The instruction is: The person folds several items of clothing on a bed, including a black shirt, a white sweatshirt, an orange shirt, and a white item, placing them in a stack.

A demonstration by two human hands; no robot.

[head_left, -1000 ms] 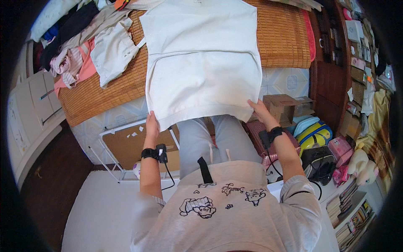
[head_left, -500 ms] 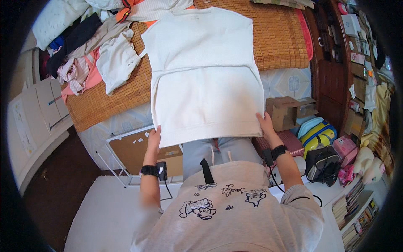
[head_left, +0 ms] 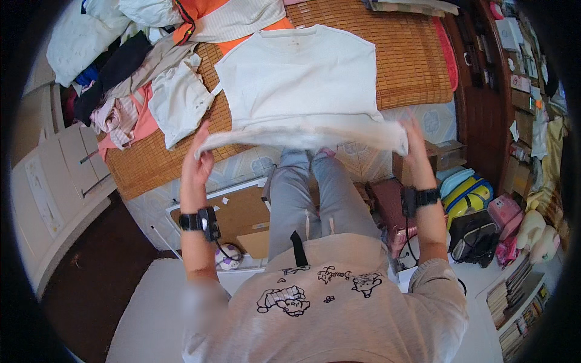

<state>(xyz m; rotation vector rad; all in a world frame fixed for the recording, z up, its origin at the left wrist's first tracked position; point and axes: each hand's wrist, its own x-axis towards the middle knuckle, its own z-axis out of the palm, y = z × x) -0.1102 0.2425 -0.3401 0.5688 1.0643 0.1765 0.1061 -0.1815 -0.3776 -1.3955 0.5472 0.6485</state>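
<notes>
The top (head_left: 302, 81) is white, the mat (head_left: 414, 66) brown.

Near the bed's (head_left: 417, 66) front edge, the shirt hem (head_left: 302, 134) and right hand (head_left: 415, 145) blur; far-left clothes (head_left: 121, 63) are cut off.

Between both ends of the grip, matt, soft-looking cloth in the white top (head_left: 302, 78); beyond, rough weave in the slatted mat (head_left: 417, 66); just right, smooth, glossy tiles (head_left: 434, 123); farther right, dark wood in the cabinet (head_left: 469, 115), shiny golden cloth (head_left: 549, 160).
</notes>
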